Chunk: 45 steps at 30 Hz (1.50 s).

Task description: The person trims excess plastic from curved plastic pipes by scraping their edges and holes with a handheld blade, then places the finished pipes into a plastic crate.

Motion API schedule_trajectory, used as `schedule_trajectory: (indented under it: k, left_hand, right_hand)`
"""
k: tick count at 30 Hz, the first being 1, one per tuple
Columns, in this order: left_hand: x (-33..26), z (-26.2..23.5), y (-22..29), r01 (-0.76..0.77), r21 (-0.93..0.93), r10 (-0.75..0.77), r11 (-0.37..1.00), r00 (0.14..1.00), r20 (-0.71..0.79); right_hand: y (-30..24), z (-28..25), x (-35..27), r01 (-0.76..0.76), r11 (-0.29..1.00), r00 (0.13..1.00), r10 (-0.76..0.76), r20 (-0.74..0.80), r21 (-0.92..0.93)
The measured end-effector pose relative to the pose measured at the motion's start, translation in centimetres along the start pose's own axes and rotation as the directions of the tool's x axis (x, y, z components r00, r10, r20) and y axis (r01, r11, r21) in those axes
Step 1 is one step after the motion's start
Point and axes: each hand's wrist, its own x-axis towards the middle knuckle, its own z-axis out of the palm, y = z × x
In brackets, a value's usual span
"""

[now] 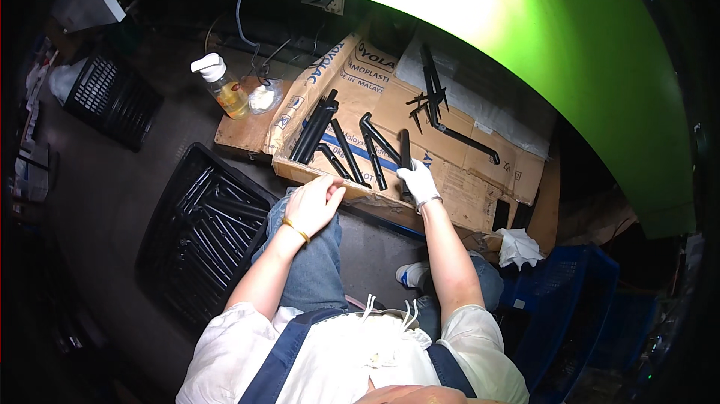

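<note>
My right hand, in a white glove, is closed around a black plastic bar standing near the front edge of the flattened cardboard. My left hand is bare, with a yellow band at the wrist. It rests by the cardboard's front edge, fingers loosely bent and a little apart, with nothing visible in them. Between the hands lie a bent black bar and a slim black bar. A shorter black piece is just beyond my left fingers. Farther left, several thick black bars lie bundled together.
Black offcuts and a long bent piece lie at the right. A pump bottle stands back left. A black crate of black parts sits low at my left; blue crates are at my right. A green curved panel overhangs the far side.
</note>
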Motion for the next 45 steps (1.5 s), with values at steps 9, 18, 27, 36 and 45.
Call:
schedule_trajectory:
  k: [9,18,27,36,45]
  left_hand:
    - [9.4,4.6,1.4,-0.156,-0.33,0.157,0.931,0.987,-0.023]
    - [10.1,6.3,0.4,-0.108,-0.104,0.124,0.989,0.979,0.163]
    - [10.5,6.0,0.9,-0.092,-0.127,0.115,0.988,0.976,0.187]
    - [9.8,8.8,2.3,-0.14,-0.261,0.208,0.955,0.945,0.254]
    - [8.7,11.1,2.7,0.428,-0.775,0.287,0.465,0.756,0.589]
  right_hand:
    - [-2.5,-2.6,8.2,0.08,0.985,0.977,-0.109,-0.186,-0.154]
    - [-3.3,-7.0,10.0,-0.109,0.696,0.987,-0.006,-0.158,-0.71]
    - [-3.0,-15.9,-0.4,-0.261,0.583,0.964,0.196,-0.179,-0.769]
    - [-4.4,-12.3,-6.0,0.082,0.945,0.973,-0.145,-0.179,-0.315]
    - [-6.5,-2.8,-11.1,0.398,0.867,0.915,-0.399,0.06,-0.3]
